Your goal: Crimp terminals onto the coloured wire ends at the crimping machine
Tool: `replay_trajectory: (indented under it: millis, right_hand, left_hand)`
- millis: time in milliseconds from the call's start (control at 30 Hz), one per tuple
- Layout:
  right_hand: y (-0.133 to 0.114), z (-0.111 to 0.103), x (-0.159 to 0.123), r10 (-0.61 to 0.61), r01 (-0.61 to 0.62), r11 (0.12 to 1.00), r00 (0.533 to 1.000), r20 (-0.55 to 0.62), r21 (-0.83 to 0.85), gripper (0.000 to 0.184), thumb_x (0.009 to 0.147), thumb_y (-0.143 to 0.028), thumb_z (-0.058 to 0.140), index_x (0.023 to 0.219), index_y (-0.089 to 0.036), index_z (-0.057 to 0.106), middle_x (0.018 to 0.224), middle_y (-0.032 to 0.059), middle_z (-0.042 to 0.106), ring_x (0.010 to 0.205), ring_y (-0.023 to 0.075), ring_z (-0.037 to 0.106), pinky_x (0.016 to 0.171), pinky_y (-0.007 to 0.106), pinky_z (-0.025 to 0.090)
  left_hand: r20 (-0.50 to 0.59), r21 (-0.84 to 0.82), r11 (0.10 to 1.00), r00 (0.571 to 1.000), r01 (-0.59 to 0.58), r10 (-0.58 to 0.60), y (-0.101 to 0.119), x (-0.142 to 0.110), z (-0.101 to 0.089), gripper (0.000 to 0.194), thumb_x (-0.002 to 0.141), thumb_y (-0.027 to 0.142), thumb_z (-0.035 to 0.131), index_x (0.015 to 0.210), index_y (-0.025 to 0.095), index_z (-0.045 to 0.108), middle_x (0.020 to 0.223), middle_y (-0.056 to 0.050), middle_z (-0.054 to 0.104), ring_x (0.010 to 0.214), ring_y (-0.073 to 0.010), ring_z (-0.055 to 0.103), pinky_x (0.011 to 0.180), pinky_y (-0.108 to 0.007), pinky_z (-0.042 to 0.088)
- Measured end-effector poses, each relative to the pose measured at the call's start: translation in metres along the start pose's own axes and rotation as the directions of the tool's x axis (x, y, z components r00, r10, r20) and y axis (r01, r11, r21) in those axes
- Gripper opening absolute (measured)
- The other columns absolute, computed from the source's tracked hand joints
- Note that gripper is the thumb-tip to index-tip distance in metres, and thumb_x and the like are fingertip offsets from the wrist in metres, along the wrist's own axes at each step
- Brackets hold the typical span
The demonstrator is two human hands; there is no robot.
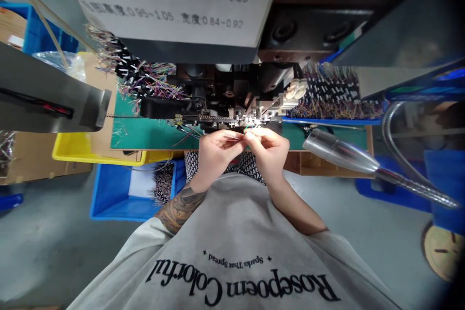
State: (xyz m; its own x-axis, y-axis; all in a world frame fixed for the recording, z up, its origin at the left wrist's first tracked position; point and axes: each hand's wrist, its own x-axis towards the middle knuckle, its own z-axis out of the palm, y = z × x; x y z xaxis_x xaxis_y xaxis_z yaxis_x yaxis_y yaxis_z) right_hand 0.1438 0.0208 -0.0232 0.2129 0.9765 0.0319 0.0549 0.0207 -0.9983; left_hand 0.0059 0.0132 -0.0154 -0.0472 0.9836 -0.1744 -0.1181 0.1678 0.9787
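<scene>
My left hand (219, 156) is closed in a pinch on thin wires (232, 136), just in front of the machine's lit working point (252, 120). Touching or nearly touching it, my right hand (269, 149) pinches the wires too, with a bit of green wire (248, 127) showing above its fingertips. The wire ends near the metal tooling are too small to make out. More coloured wires (187, 131) trail to the left of my left hand over the green mat (152, 133).
Bundles of wires with black sleeves lie at the back left (145, 75) and back right (332, 87). A bright metal gooseneck lamp (339, 151) reaches in from the right. On the left stand a yellow tray (72, 147) and a blue bin (112, 193). The machine's head (189, 51) overhangs.
</scene>
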Motion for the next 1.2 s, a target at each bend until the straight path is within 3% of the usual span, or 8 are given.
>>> replay_trajectory:
  millis: [200,600,800,967,1200]
  right_hand:
    - [-0.007,-0.004,0.001,0.024,-0.025,0.999,0.999,0.04,0.023,0.017,0.088,-0.038,0.079,0.084,-0.023,0.086,0.082,0.0028,0.082,0.059,0.0124,0.066,0.057,0.029,0.058]
    - [-0.015,-0.005,0.002,0.033,-0.042,0.997,0.991,0.129,0.067,0.015,0.089,-0.033,0.077,0.085,-0.024,0.088,0.089,0.0036,0.084,0.072,0.0153,0.074,0.071,0.032,0.064]
    - [-0.012,-0.008,0.001,0.043,-0.055,0.993,0.993,0.111,0.107,0.018,0.082,-0.036,0.082,0.093,-0.022,0.086,0.07,-0.0014,0.074,0.055,0.0094,0.058,0.053,0.025,0.052]
    - [-0.013,-0.008,0.001,0.022,-0.036,0.987,0.996,0.092,0.157,0.011,0.082,-0.031,0.082,0.087,-0.021,0.083,0.073,-0.0002,0.076,0.059,0.0113,0.065,0.057,0.027,0.058]
    - [-0.009,-0.007,0.002,0.078,-0.097,0.973,0.992,0.101,0.208,0.01,0.082,-0.031,0.08,0.081,-0.021,0.081,0.075,0.0004,0.075,0.062,0.011,0.062,0.057,0.025,0.053]
  left_hand:
    - [0.055,-0.018,0.998,0.997,0.058,-0.057,0.003,-0.007,0.0,0.017,0.079,0.032,0.09,0.089,0.019,0.084,0.083,-0.005,0.083,0.071,-0.0205,0.08,0.066,-0.032,0.071]
    - [0.087,-0.067,0.996,0.995,0.052,-0.046,0.009,-0.011,0.001,0.022,0.08,0.037,0.091,0.086,0.018,0.081,0.082,-0.004,0.082,0.067,-0.0184,0.079,0.068,-0.032,0.072]
    - [0.051,-0.114,0.992,0.998,0.045,-0.04,0.002,-0.01,-0.003,0.024,0.085,0.04,0.089,0.09,0.018,0.079,0.081,-0.003,0.081,0.071,-0.0179,0.08,0.069,-0.03,0.072]
    - [0.073,-0.118,0.992,0.997,0.034,-0.026,0.001,-0.011,-0.003,0.019,0.084,0.034,0.09,0.093,0.019,0.082,0.085,-0.003,0.083,0.075,-0.0173,0.082,0.073,-0.028,0.072]
    - [0.106,-0.126,0.988,0.991,0.091,-0.078,0.007,-0.012,0.001,0.02,0.079,0.03,0.092,0.09,0.018,0.08,0.081,-0.004,0.083,0.072,-0.0197,0.082,0.065,-0.028,0.071]
